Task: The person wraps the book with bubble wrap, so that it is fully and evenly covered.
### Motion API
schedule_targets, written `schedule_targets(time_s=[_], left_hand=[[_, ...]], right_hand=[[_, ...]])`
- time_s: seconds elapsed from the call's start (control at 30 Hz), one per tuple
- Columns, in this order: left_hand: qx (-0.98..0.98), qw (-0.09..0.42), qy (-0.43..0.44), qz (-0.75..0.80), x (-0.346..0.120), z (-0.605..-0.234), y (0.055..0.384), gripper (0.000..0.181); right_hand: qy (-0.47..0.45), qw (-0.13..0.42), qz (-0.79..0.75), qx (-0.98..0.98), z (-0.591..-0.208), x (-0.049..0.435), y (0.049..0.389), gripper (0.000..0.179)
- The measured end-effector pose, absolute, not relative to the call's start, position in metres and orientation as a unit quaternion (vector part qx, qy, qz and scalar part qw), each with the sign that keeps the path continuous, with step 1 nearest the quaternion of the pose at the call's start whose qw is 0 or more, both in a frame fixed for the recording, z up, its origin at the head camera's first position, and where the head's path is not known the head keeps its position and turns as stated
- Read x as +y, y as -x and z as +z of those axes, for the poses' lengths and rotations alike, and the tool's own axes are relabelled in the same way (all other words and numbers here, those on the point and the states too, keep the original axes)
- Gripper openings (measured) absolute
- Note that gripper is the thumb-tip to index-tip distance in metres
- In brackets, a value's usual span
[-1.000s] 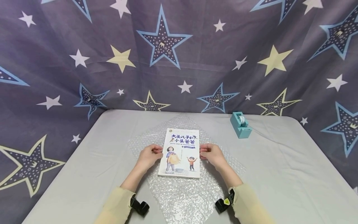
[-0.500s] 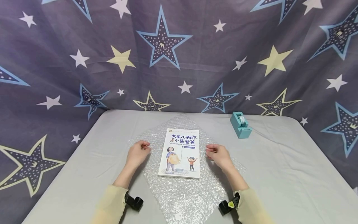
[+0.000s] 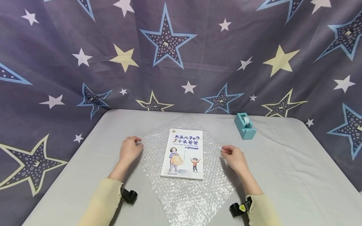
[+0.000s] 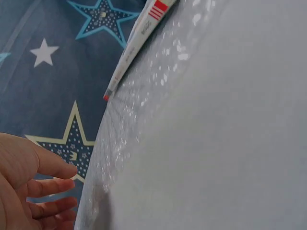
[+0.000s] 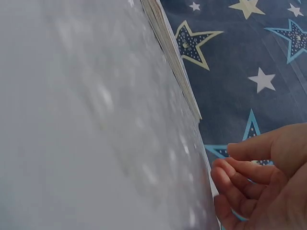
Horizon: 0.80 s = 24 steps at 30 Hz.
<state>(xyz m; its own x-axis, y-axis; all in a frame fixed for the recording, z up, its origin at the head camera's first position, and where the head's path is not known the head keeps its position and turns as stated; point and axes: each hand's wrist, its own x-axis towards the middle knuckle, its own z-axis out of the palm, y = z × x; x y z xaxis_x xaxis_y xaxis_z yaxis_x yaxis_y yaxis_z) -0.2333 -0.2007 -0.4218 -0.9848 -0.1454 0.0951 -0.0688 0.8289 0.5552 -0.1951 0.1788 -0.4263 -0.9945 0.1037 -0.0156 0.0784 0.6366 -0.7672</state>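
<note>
A white children's book [image 3: 182, 153] with a cartoon cover lies face up on a sheet of clear bubble wrap [image 3: 186, 197], which is turned cornerwise on the table. My left hand [image 3: 130, 150] is at the sheet's left corner, apart from the book. In the left wrist view its fingers [image 4: 53, 208] are loosely bent, with nothing between them. My right hand [image 3: 234, 158] hovers over the sheet's right side, thumb and forefinger close together. The right wrist view shows its fingers [image 5: 240, 187] relaxed and holding nothing, beside the wrap's edge.
A teal tape dispenser [image 3: 245, 126] with a roll of tape stands at the back right of the grey-white covered table [image 3: 294, 175]. Behind the table hangs a dark curtain [image 3: 203, 59] printed with stars. Black cameras are strapped to both wrists.
Both hands have let go of the book's sides and drawn apart, the left hand to the left, the right hand to the right. The book stays in place on the wrap.
</note>
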Motion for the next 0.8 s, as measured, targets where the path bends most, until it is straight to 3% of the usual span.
schedule_targets(time_s=[0.33, 0.8], left_hand=[[-0.968, 0.058, -0.064, -0.235, -0.21, -0.428, 0.237, 0.037], [-0.96, 0.03, -0.076, -0.268, -0.214, -0.425, 0.24, 0.047]], right_hand=[[0.047, 0.02, 0.365, -0.93, -0.426, 0.207, 0.189, 0.03], [0.058, -0.016, 0.343, -0.937, -0.419, 0.229, 0.18, 0.032]])
